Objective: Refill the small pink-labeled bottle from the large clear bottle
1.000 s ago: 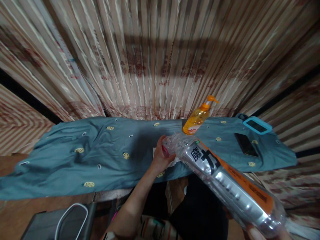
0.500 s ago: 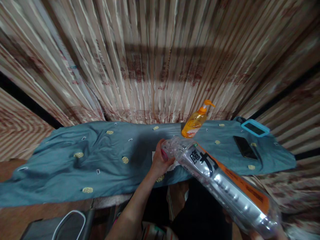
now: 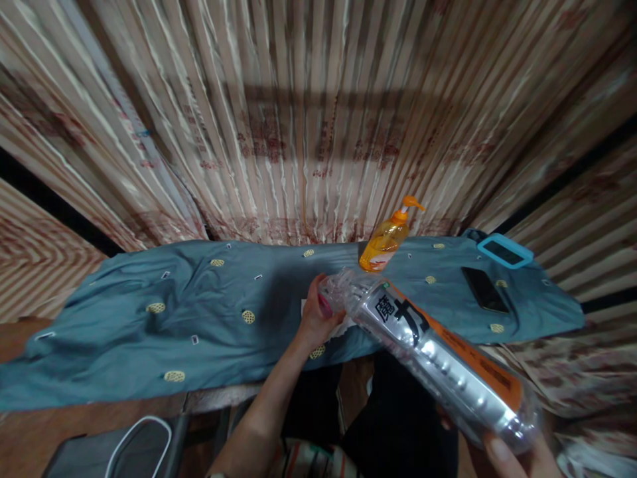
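Observation:
A large clear plastic bottle point(image 3: 438, 362) with an orange, black and silver label lies tilted, neck toward the table. My left hand point(image 3: 318, 317) is closed around the bottle's neck and cap end over the edge of the blue cloth. My right hand point(image 3: 517, 457) holds the bottle's base at the lower right; only its fingertips show. A bit of white paper or cloth point(image 3: 343, 326) lies under the left hand on the table.
A blue patterned cloth point(image 3: 149, 325) covers the table. An orange pump bottle point(image 3: 389, 236) stands at the back, a dark phone point(image 3: 484, 289) and a teal-framed device point(image 3: 504, 249) to the right. Striped curtains point(image 3: 308, 119) hang behind. A dark case with a white cable point(image 3: 134, 448) sits lower left.
The view has shifted slightly and the bottle with both hands has stayed nearly in place; the right fingertips show more at the base now.

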Tool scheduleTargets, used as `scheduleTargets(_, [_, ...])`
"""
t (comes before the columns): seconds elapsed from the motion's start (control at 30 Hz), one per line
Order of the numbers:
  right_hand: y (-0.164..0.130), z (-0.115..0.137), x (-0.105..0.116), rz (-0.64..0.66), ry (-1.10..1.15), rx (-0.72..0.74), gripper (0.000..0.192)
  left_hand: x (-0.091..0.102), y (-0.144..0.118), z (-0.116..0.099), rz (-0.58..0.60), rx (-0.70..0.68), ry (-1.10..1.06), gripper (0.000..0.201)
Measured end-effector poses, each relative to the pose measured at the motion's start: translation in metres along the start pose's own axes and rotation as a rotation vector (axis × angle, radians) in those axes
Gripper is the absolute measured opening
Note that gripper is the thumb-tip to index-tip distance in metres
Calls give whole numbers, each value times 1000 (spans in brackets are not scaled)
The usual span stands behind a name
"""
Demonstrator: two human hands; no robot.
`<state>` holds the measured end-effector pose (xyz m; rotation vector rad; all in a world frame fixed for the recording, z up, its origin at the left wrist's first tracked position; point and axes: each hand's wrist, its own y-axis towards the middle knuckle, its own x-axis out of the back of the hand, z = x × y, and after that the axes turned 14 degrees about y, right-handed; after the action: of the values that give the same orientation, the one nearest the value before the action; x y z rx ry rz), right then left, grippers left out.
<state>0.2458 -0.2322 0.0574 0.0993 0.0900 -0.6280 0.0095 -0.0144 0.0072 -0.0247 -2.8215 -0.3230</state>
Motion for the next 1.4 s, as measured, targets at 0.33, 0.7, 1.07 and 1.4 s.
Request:
scheduleTargets(0.33, [8, 39, -36, 11, 104, -6, 64, 1, 1, 0, 22, 5, -24, 97])
scheduleTargets(0.7, [7, 21, -16, 23, 6, 19, 76, 2, 1, -3, 17, -20, 2, 95])
scheduleTargets(1.07, [-1, 52, -40, -49, 45, -125, 80, 2, 1, -2, 10, -25, -2, 93])
scheduleTargets(1.4, [6, 51, -41, -73, 72, -130, 80, 5, 0, -7, 19, -22, 20, 94])
